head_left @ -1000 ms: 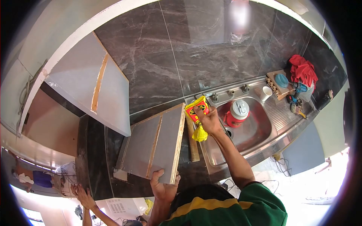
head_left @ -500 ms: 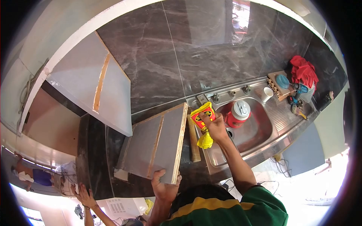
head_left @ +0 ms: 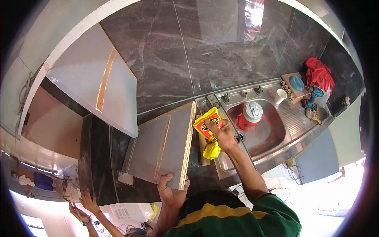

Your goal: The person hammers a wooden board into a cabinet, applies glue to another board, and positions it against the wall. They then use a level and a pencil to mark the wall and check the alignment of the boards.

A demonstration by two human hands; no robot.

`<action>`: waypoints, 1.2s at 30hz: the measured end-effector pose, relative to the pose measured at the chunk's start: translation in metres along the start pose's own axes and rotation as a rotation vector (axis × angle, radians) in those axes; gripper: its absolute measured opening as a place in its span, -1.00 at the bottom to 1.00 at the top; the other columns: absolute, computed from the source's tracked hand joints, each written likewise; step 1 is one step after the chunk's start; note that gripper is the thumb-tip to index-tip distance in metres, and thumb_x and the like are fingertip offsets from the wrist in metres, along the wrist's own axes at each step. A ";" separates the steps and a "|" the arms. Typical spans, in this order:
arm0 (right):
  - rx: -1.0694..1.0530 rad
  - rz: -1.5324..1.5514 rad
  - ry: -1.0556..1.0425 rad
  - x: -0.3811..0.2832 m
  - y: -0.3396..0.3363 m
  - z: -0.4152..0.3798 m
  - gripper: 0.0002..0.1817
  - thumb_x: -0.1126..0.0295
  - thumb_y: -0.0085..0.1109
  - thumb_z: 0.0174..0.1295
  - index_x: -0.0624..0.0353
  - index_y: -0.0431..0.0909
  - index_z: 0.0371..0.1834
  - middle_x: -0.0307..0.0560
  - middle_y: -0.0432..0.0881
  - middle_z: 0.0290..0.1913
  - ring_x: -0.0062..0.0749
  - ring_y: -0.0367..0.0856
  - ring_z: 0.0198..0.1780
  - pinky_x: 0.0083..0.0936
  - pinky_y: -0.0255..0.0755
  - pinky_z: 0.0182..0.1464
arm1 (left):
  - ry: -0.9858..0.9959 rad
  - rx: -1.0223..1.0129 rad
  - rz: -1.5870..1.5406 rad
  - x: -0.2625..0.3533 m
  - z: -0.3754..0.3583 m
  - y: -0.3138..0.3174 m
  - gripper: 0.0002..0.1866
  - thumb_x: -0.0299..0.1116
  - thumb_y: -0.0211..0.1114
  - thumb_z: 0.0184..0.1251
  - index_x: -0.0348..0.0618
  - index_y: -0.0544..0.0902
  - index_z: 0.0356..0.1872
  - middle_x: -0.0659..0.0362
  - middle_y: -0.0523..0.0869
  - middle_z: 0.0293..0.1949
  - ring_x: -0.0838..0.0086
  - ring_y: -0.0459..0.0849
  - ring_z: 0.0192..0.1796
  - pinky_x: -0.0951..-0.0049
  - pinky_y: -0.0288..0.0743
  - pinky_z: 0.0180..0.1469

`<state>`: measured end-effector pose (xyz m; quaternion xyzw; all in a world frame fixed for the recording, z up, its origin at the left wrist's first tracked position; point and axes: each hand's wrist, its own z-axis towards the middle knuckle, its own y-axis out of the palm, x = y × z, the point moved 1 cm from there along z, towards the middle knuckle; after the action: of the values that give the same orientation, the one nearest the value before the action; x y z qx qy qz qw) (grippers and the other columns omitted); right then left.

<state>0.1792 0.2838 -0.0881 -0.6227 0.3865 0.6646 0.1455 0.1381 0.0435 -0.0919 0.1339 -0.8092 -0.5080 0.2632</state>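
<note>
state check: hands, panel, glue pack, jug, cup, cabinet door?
left hand: gripping panel's near edge
right hand: shut on glue pack
panel: flat on counter, grey face up
glue pack: held just right of panel's edge
jug: upright in sink, lid on
cup: upright on drainer
cabinet door: swung open

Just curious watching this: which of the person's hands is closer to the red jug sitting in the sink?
The right hand. It holds a yellow glue bottle just left of the red jug, by the sink's edge. The left hand grips the near end of the grey board, much farther away.
</note>
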 end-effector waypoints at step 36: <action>-0.039 -0.100 -0.164 0.005 0.002 0.015 -0.66 0.17 0.22 0.32 0.23 0.62 -0.46 -0.24 0.58 -0.61 -0.62 0.49 -0.69 -0.60 0.38 -0.67 | 0.022 -0.020 -0.012 0.000 0.000 0.000 -0.58 -0.29 0.15 0.25 -0.22 0.48 0.12 -0.01 0.64 -0.11 0.32 0.67 -0.23 0.32 0.48 -0.21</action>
<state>0.1667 0.2917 -0.0929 -0.5876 0.3286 0.7126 0.1974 0.1380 0.0437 -0.0917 0.1417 -0.8001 -0.5163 0.2705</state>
